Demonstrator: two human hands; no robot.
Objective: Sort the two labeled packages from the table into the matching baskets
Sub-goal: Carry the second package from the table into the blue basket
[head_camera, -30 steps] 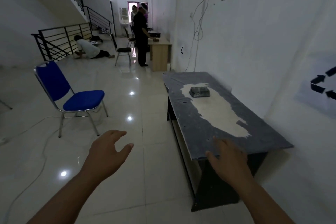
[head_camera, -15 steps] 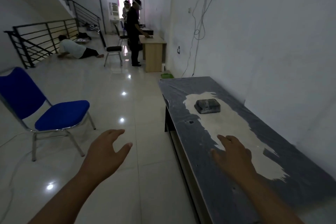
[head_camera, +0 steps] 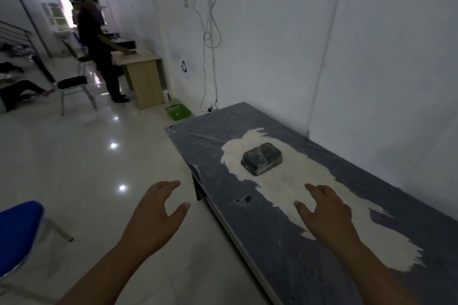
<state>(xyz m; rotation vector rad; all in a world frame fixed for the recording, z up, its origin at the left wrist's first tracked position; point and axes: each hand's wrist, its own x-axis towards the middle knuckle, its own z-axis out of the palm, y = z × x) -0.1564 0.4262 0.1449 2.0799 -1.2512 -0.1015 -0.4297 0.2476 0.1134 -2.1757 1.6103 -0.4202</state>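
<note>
A: Both hands hang open and empty low in the frame, the right hand over the table, the left hand over the floor.

B: The package, dark and glossy-wrapped, lies flat at centre right. A grip across its short sides should serve best; its label is unreadable.

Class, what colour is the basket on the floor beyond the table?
Green basket, seen in the head view.
</note>
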